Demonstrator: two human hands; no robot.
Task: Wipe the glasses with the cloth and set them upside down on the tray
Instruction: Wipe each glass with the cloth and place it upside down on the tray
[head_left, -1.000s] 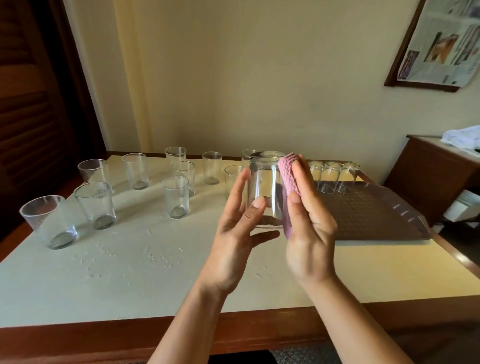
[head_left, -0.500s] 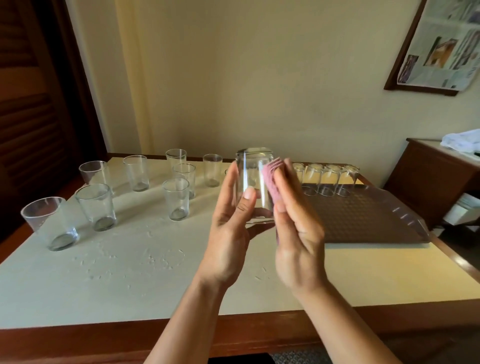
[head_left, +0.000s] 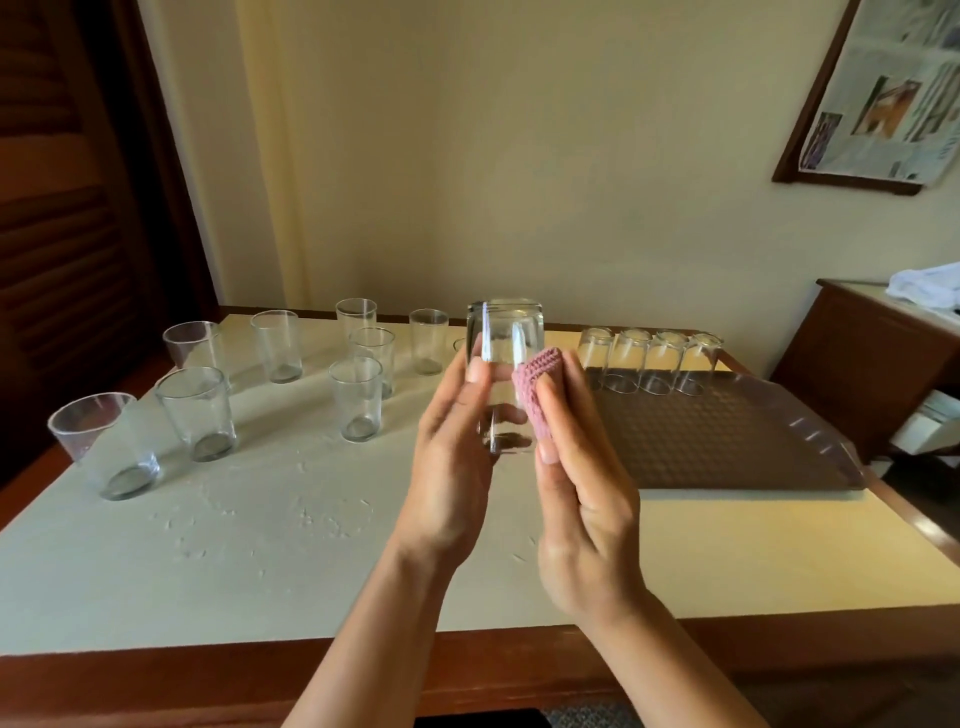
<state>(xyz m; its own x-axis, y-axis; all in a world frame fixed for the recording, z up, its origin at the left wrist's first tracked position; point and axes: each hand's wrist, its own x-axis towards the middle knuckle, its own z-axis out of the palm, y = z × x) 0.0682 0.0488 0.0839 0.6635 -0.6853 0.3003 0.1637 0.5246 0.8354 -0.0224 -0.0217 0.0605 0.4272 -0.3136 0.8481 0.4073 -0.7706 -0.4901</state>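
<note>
My left hand grips a clear glass in the air above the table, its thick base turned up. My right hand holds a pink knitted cloth and presses it against the glass's right side. To the right lies a dark textured tray; several glasses stand upside down in a row along its far edge. Several upright glasses are spread over the left and far part of the table.
The white-topped table has a wooden front edge close to me. A wall runs behind it. A wooden side cabinet with a white cloth on top stands at the right, and a dark shuttered door at the left.
Both hands and the glass shifted a little left and up. The cloth slid down from the top edge of the glass along its right side.
</note>
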